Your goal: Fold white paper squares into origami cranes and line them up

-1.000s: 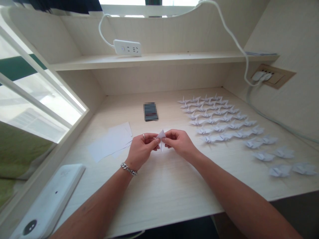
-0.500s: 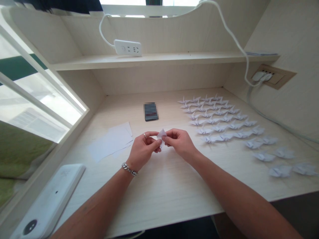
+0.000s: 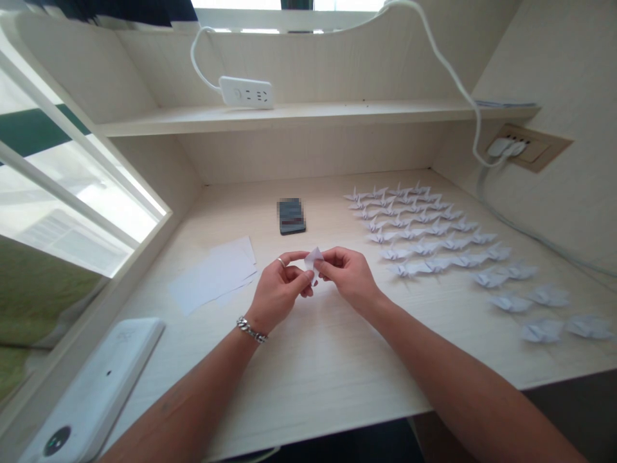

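A small folded piece of white paper (image 3: pixel 313 258) is held up above the desk, pinched between both hands. My left hand (image 3: pixel 283 283), with a ring and a chain bracelet, grips its left and lower part between thumb and fingers. My right hand (image 3: pixel 348 275) pinches its right edge. Fingers cover parts of the paper, so its full shape is hidden. Flat white paper sheets (image 3: pixel 209 276) lie on the desk left of my left hand. Several rows of white paper cranes (image 3: pixel 429 247) stand to the right of my right hand.
A dark phone-like object (image 3: pixel 292 217), its face blurred out, lies beyond my hands. A white device (image 3: pixel 96 386) rests at the desk's left edge. A power strip (image 3: pixel 247 92) sits on the shelf (image 3: pixel 328 114), and a white cable (image 3: pixel 448 64) runs to the wall socket (image 3: pixel 530 148).
The folded paper has tilted slightly and shifted a little to the right between my fingers. Both hands keep their pinch; everything else stays put.
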Motion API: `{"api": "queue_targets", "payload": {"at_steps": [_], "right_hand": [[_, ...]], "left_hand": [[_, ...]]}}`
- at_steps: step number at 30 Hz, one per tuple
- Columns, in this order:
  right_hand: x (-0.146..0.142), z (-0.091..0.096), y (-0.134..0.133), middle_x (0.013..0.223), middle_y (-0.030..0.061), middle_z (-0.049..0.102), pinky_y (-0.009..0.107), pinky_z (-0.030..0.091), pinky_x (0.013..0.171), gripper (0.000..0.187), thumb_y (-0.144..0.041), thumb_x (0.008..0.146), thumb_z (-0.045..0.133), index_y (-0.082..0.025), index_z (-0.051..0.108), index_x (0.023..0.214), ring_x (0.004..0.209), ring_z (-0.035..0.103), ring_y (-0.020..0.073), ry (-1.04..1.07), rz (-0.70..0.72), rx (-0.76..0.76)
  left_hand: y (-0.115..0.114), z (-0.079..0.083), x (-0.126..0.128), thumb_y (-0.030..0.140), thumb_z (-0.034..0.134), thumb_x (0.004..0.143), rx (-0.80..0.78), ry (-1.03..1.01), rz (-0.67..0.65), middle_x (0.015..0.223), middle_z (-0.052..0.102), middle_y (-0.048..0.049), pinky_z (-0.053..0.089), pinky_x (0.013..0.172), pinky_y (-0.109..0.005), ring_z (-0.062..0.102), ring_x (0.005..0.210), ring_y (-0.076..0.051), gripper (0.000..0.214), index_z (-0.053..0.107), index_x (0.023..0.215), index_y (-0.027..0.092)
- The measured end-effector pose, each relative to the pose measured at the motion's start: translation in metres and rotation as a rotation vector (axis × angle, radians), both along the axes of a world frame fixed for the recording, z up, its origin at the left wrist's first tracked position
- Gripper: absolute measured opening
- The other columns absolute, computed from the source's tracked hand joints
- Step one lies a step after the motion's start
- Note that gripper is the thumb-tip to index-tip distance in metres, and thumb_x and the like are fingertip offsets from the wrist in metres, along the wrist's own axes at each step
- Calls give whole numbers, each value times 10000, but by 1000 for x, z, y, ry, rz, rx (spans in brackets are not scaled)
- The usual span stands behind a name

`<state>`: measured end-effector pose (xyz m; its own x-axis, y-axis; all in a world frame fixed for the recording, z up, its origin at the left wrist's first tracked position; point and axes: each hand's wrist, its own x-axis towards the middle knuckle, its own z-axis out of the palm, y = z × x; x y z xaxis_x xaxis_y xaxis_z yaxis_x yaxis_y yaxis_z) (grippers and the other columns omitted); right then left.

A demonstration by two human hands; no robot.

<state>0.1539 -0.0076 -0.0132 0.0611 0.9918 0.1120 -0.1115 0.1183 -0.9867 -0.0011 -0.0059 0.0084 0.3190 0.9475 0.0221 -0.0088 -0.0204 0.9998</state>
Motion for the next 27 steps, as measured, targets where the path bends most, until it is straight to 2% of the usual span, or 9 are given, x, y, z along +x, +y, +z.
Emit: {"api": "queue_targets", "payload": {"at_steps": [5, 12, 21, 27], "right_hand": [[0, 2, -1, 624, 14, 651, 286, 478, 581, 237, -355, 695, 759, -146, 688, 780, 572, 590, 138, 27, -13, -13], [-2, 5, -2, 622, 12, 666, 333, 526, 593, 311, -391, 634, 809, -151, 660, 764, 562, 623, 162, 182, 119, -57], [-5, 3, -1, 636, 12, 662, 297, 503, 586, 267, -367, 655, 795, -150, 682, 762, 583, 589, 137, 130, -31, 9], [0, 7, 0, 644, 0, 658, 296, 516, 626, 259, -358, 632, 808, -166, 681, 749, 611, 586, 130, 191, -96, -37]], "left_hand": [[-1, -1, 1, 284, 720, 752, -5, -7, 18, 605, 653, 1, 505, 561, -249, 624, 555, -136, 471, 536, 1146, 102], [-2, -1, 1, 297, 698, 774, 15, 22, -20, 605, 649, 3, 512, 584, -270, 615, 558, -135, 457, 538, 1161, 115], [-4, 1, 5, 179, 715, 712, -53, -46, -12, 659, 671, 0, 509, 608, -271, 611, 584, -130, 529, 491, 1188, 115], [-9, 4, 6, 133, 732, 663, -115, -2, -76, 635, 663, 15, 504, 604, -270, 619, 582, -140, 586, 481, 1192, 133]]}}
